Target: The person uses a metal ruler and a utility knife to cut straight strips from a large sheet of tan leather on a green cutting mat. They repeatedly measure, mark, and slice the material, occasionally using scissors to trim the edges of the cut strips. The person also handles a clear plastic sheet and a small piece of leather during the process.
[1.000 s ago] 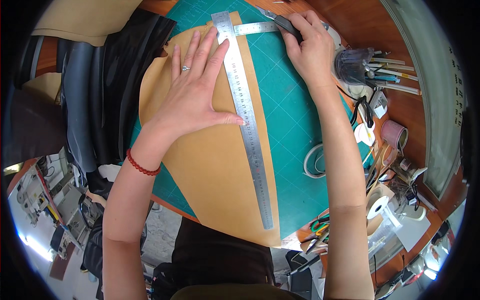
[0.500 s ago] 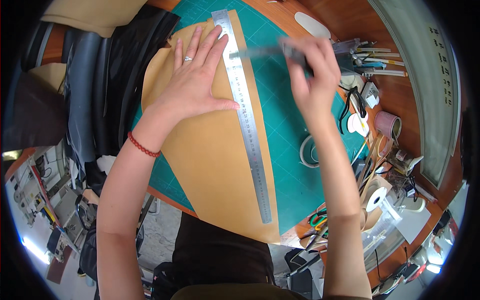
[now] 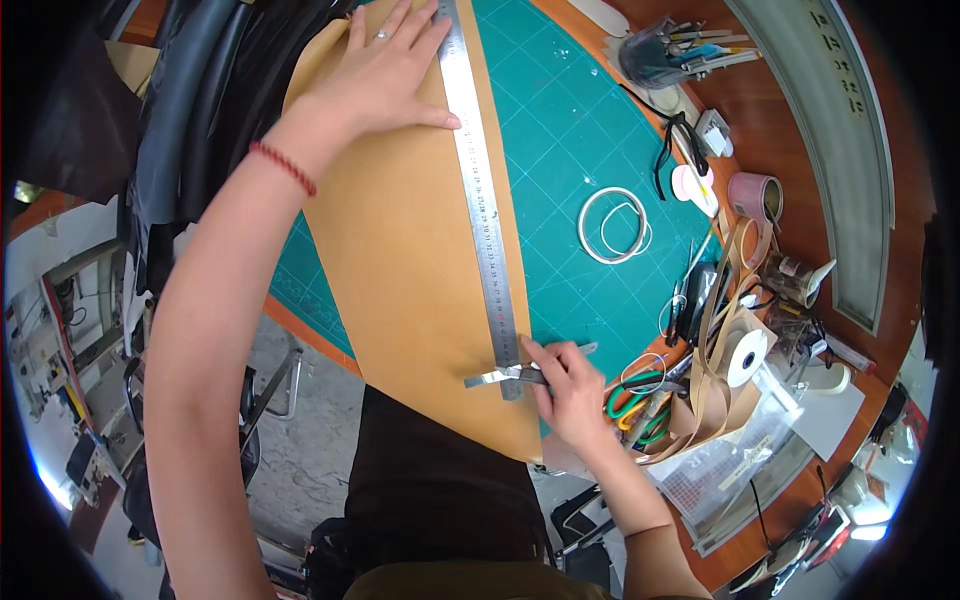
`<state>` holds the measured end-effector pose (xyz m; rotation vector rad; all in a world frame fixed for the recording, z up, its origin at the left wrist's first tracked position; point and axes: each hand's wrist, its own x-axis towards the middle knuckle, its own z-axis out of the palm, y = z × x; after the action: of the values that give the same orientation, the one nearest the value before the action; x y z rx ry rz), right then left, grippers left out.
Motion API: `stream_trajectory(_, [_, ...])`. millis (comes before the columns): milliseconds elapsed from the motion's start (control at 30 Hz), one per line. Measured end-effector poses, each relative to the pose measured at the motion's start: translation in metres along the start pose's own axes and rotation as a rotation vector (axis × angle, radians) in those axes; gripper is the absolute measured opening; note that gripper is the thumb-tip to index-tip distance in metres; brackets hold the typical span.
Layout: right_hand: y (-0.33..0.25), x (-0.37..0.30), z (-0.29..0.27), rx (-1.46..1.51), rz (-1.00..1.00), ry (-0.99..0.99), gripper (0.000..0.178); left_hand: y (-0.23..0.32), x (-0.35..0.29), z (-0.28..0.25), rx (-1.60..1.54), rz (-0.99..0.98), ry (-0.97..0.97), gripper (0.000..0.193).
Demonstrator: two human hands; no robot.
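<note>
A large tan sheet of leather-like material [image 3: 400, 270] lies over the green cutting mat [image 3: 560, 130]. Along its right part runs a long steel ruler [image 3: 477, 190]. My left hand [image 3: 385, 75] presses flat near the far end, fingers spread, thumb at the ruler's edge. Closed around a dark-handled tool with a flat shiny metal end [image 3: 488, 379], my right hand [image 3: 570, 390] is at the ruler's near end. The metal end points left across the ruler; its exact kind is unclear, and my fingers cover part of the handle.
Dark rolled material [image 3: 190, 130] lies at the left. On the mat's right sits a white ring [image 3: 612, 225]. Beyond it stand a pot of tools [image 3: 655, 55], a pink tin [image 3: 752, 195], a white spool [image 3: 747, 362] and green-handled scissors [image 3: 632, 400].
My right hand has come from the far right down to the ruler's near end with the tool. My left hand stays on the sheet. The whole view has shifted, so the bench appears higher.
</note>
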<state>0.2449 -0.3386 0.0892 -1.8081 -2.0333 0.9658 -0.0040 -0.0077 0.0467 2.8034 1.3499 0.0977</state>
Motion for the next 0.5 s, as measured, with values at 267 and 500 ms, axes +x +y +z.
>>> stream_trajectory(267, [0.012,-0.038,0.017,0.157,0.089,0.279,0.039,0.149,-0.181,-0.028,-0.43,0.262,-0.014,0.046])
stream_trajectory(500, [0.051,-0.014,-0.019,0.101,0.236,0.366,0.016,0.225,-0.221,-0.011,-0.644,0.026,-0.108,0.056])
